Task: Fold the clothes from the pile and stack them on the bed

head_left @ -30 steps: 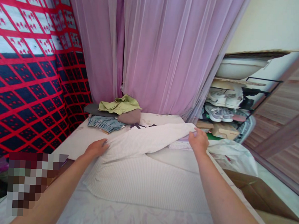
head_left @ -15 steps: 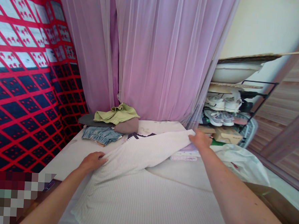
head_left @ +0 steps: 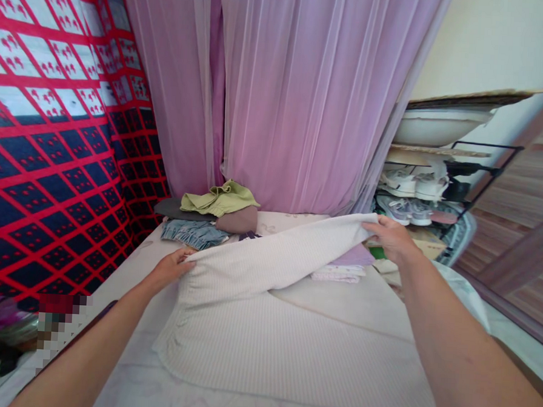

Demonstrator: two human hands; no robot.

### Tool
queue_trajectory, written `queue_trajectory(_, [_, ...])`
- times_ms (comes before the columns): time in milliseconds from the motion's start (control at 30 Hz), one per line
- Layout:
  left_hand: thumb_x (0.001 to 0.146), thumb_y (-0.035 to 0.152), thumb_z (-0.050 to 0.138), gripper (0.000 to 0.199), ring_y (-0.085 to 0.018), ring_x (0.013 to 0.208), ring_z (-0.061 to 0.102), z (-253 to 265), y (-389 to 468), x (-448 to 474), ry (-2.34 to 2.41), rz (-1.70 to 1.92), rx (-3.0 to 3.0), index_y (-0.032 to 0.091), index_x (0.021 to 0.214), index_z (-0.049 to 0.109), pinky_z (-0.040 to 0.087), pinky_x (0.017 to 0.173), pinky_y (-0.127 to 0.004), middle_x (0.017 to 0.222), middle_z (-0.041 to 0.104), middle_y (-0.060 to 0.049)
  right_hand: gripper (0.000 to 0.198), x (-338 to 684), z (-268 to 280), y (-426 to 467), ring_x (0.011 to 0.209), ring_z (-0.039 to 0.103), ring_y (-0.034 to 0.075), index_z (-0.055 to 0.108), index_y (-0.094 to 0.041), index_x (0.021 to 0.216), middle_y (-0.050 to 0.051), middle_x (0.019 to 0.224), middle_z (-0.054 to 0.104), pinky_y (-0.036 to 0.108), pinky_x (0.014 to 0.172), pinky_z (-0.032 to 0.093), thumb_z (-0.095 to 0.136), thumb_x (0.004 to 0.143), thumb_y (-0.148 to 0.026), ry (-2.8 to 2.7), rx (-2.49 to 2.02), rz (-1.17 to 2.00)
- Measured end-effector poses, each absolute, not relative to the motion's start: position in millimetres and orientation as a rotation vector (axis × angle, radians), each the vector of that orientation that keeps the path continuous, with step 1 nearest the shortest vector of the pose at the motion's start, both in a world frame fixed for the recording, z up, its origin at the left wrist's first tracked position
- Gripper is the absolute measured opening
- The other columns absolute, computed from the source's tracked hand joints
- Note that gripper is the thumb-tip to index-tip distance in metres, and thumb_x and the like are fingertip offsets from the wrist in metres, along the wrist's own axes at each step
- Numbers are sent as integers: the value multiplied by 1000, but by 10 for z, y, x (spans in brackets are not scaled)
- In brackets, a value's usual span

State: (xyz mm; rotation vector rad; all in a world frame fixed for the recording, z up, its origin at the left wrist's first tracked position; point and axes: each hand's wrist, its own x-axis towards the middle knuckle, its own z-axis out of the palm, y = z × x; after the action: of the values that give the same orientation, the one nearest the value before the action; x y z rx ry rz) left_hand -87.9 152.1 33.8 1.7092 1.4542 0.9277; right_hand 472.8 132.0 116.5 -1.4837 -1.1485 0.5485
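Note:
A pair of white, finely striped trousers (head_left: 300, 345) lies spread across the bed, with its gathered waist at the left and its legs pointing right. My left hand (head_left: 172, 267) pinches the far corner of the waist. My right hand (head_left: 392, 237) grips the hem of the far leg, which is stretched between both hands and raised a little at the right end. The near leg lies flat, and its hem is hidden behind my right forearm. Just beyond the raised leg is a folded stack of lilac and white cloth (head_left: 338, 272), partly covered by it.
Folded clothes lie at the back left: a green garment (head_left: 221, 198), a brown one (head_left: 239, 220) and blue denim (head_left: 192, 233). A lilac curtain (head_left: 295, 107) hangs behind the bed (head_left: 133, 281). On the right stands a rack with shoes (head_left: 413, 183) and a white basin (head_left: 439, 127).
My right hand has lifted the leg hem and drawn it to the right. The far side is pulled straighter between my hands, and the view has shifted slightly.

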Motion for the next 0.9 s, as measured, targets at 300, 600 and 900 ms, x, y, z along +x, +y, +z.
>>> queue_trajectory(300, [61,54,63,36,-20,80,61,503,1005,-956,1477,824,1755,20,72,61,48,77,-31,75,67,-1,21,4606,1138,265,93,61,21,55,-20,53,10,86,67,31,80,46,54,73,-21,-796,-1445,1001])
queue_trajectory(600, [68,46,60,26,-24,104,60,361,437,-1052,1486,643,1881,21,73,66,44,97,-34,106,70,-7,21,5045,496,-368,106,60,33,63,-23,53,13,107,69,40,93,45,78,48,-37,-1174,-1702,1158])
queue_trajectory(900, [70,24,55,12,-20,105,58,493,192,-1020,1410,425,2279,25,69,68,37,103,-31,99,71,-1,19,4950,500,-732,93,67,32,54,-24,50,5,120,66,43,79,55,66,51,-39,-1169,-1804,1141])
